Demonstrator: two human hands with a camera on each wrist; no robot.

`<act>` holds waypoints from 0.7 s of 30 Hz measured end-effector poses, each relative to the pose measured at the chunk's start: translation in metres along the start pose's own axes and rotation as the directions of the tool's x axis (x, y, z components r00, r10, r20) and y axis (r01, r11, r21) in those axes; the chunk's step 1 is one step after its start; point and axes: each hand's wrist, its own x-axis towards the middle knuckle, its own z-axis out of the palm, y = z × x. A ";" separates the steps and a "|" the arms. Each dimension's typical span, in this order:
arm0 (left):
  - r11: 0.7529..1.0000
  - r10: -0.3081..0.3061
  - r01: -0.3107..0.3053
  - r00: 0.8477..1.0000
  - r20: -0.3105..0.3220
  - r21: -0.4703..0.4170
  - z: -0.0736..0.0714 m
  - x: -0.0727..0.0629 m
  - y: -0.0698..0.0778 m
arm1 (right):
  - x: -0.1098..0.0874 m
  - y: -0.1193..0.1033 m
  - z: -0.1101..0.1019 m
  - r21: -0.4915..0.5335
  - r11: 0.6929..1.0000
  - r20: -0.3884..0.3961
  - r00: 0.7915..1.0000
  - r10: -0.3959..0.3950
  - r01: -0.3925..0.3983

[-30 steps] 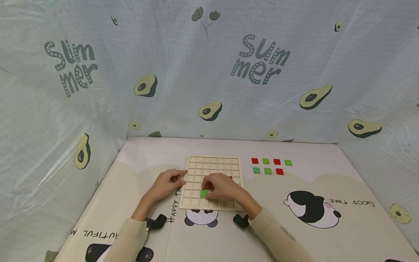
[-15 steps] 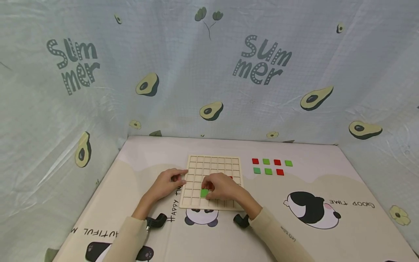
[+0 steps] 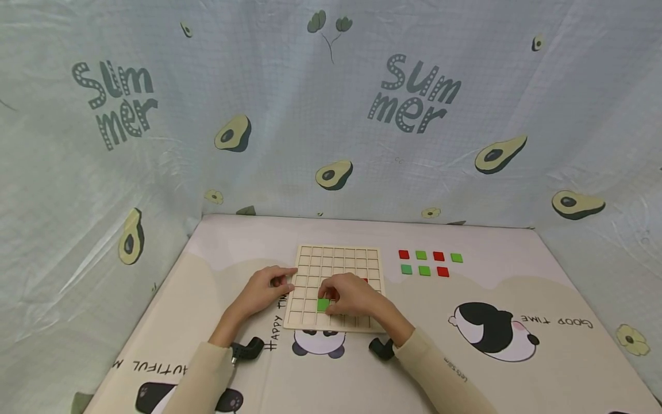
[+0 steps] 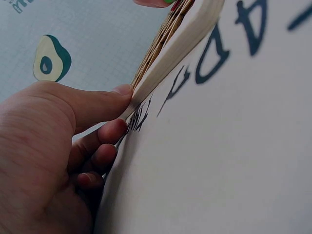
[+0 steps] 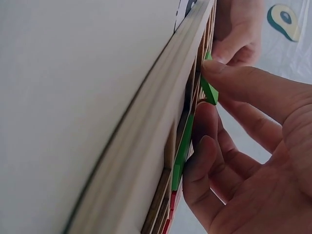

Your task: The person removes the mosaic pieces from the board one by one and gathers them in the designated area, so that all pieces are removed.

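Note:
A pale wooden grid board [image 3: 315, 261] lies flat on the table. My left hand [image 3: 262, 292] rests against its left edge with thumb and index finger; in the left wrist view the thumb [image 4: 105, 103] touches the board's side. Over the lower middle of the grid, my right hand [image 3: 351, 294] pinches a square green tile [image 3: 323, 305]. That tile [image 5: 210, 91] is tilted at the thumb tip in the right wrist view. Another green tile [image 5: 182, 153] and red pieces [image 5: 172, 204] sit in the grid below it. The right hand partly hides a red tile [image 3: 365, 280].
Right of the board, loose tiles lie in two rows, including a red tile [image 3: 404, 255], a green tile [image 3: 424, 271] and a bluish-green tile [image 3: 406, 269]. A printed cloth [image 3: 496, 259] covers the table, and a patterned curtain [image 3: 289, 115] stands behind it.
The head view has shifted very slightly. Both hands and the green tile stay in nearly the same place on the board.

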 end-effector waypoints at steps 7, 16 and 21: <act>1.000 -0.007 0.007 1.000 -0.004 0.005 0.001 0.001 -0.002 | -0.001 0.001 0.000 -0.001 1.000 0.000 1.000 -0.009 0.009; 1.000 -0.001 0.001 1.000 -0.006 0.007 0.001 0.001 -0.002 | 0.000 0.001 0.000 -0.018 1.000 -0.006 1.000 -0.021 0.021; 1.000 0.003 -0.003 1.000 -0.002 0.010 0.001 0.001 -0.002 | -0.001 0.001 0.000 0.001 1.000 -0.015 0.999 -0.028 0.028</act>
